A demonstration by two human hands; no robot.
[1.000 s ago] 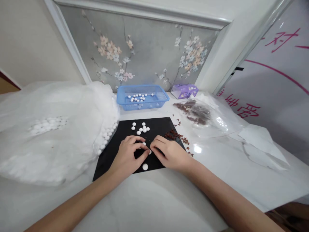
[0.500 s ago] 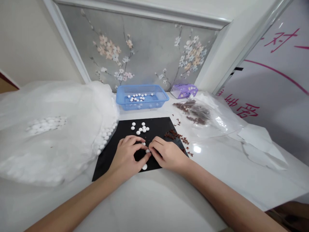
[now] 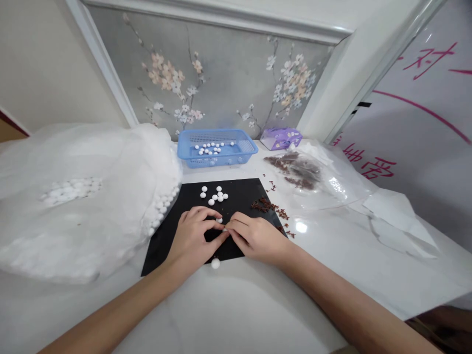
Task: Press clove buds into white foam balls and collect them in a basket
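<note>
My left hand (image 3: 195,233) pinches a small white ball (image 3: 224,230) between thumb and fingers, over a black mat (image 3: 165,236). Against that same ball, the fingertips of my right hand (image 3: 256,236) are pressed together; what they hold is too small and too covered to make out. Another white ball (image 3: 219,221) sits partly hidden beside my left fingers. Below my left thumb, a loose white ball (image 3: 216,263) lies at the mat's near edge. Several white balls (image 3: 220,198) rest farther up the mat. Dark brown clove-like bits (image 3: 263,205) are heaped at its right edge.
A blue plastic basket (image 3: 217,163) with several white balls stands behind the mat. At left bulges a large translucent bag (image 3: 92,221) of white balls. Right of the mat are a clear bag (image 3: 324,184) with brown bits, a purple tissue pack (image 3: 280,139) and crumpled white paper (image 3: 401,221).
The loose white ball below my left thumb has shifted toward me and slightly left, to the mat's edge. The held ball is more covered by my fingers; both hands have barely moved.
</note>
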